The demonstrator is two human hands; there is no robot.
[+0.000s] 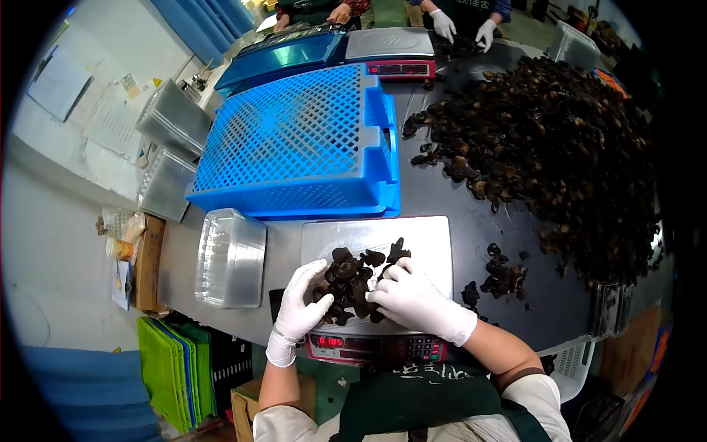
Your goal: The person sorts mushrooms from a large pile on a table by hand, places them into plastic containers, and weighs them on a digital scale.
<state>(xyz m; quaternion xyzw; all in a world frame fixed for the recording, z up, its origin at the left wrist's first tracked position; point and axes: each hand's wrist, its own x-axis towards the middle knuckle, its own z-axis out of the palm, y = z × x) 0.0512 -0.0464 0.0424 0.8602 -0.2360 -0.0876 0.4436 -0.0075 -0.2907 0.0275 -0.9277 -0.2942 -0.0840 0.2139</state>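
A heap of dark wood ear mushrooms point(345, 283) lies on the metal pan of a digital scale point(429, 243), whose red display glows. My left hand point(300, 308), in a white glove, cups the heap's left side with thumb and fingers apart. On the right side, my gloved right hand point(420, 298) has its fingers curled in against the mushrooms, seemingly gripping some; its fingertips are partly hidden. A small whitish patch shows among the pieces beside them.
Left of the scale stands a stack of clear plastic containers point(232, 258). Beyond it is an upturned blue crate point(287, 132). A large mushroom pile point(545, 147) covers the right side of the table point(427, 191). A co-worker's gloved hands point(464, 29) handle mushrooms near a second scale point(390, 48).
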